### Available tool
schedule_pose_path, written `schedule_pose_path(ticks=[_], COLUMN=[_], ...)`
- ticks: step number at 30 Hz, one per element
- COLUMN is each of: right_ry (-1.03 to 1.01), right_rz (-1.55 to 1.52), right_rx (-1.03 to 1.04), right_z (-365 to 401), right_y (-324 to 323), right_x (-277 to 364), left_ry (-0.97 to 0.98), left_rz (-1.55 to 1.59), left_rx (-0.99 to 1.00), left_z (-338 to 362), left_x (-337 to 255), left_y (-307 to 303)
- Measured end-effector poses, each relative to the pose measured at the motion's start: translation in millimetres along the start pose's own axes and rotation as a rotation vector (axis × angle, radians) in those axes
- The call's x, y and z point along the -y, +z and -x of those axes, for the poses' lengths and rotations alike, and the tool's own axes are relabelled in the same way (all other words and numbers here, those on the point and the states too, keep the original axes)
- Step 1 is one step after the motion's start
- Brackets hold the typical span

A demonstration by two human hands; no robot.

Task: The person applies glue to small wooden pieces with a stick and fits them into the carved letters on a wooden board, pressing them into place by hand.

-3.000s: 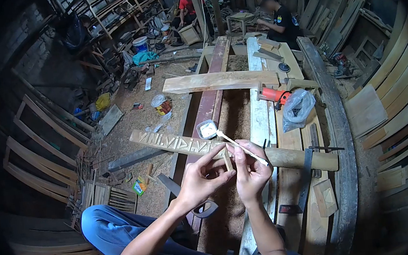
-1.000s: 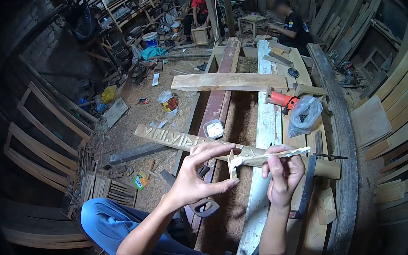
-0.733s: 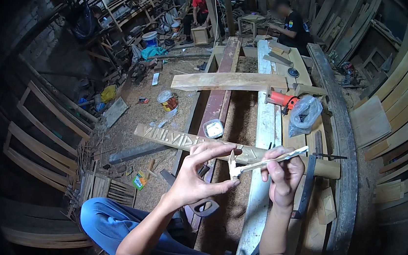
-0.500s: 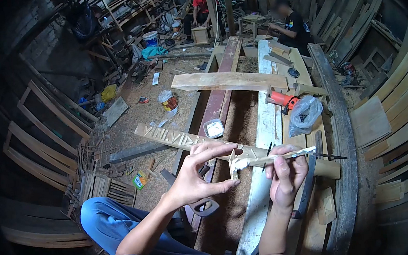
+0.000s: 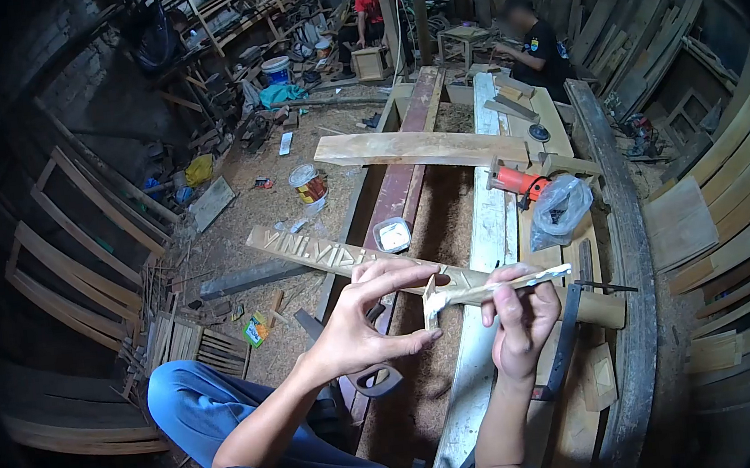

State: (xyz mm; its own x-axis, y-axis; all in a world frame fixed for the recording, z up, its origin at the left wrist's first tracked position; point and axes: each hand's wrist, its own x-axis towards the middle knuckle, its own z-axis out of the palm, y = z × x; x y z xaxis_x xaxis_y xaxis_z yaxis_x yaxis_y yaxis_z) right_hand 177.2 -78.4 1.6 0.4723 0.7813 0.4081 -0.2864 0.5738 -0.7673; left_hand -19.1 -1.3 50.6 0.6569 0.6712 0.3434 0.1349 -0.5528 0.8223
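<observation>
My left hand (image 5: 369, 311) pinches a small, thin wooden piece (image 5: 430, 308) upright between thumb and fingertips. In my right hand (image 5: 526, 319) is a thin stick (image 5: 480, 294), smeared with white paste at both ends. Its left end touches or nearly touches the face of the wooden piece. Behind and below the hands lies a long board (image 5: 313, 251) with raised wooden letters, partly covered by my fingers. A small clear tub (image 5: 391, 235) of white paste stands just beyond it. Under my left wrist shows a dark tool handle (image 5: 376, 380) with an opening.
On the bench's white plank (image 5: 487, 223) sit a red power tool (image 5: 519, 182) and a clear plastic bag (image 5: 562, 209). A wide board (image 5: 421, 148) crosses the bench. A paint can (image 5: 307, 184) stands on the littered floor. Two people sit working at the back.
My right hand has shifted slightly, and the stick's right end has moved a little left. White paste now shows against the wooden piece. My left hand stays nearly still.
</observation>
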Motion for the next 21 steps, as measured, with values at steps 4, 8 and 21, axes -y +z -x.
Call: schedule_pose_path(ticks=[4,8,21], right_ry=[-0.048,-0.040,-0.004], right_rz=[-0.118,-0.057,-0.049], right_rx=[-0.105,0.144,-0.025], right_z=[-1,-2,0], right_y=[6,-10,5], right_x=[4,-2,4], left_ry=[0.005,0.001,0.023], left_rz=[0.013,0.037,0.010], left_rx=[-0.001,-0.002,-0.001], left_z=[0,2,1], left_x=[2,5,-1], left_y=[1,2,2])
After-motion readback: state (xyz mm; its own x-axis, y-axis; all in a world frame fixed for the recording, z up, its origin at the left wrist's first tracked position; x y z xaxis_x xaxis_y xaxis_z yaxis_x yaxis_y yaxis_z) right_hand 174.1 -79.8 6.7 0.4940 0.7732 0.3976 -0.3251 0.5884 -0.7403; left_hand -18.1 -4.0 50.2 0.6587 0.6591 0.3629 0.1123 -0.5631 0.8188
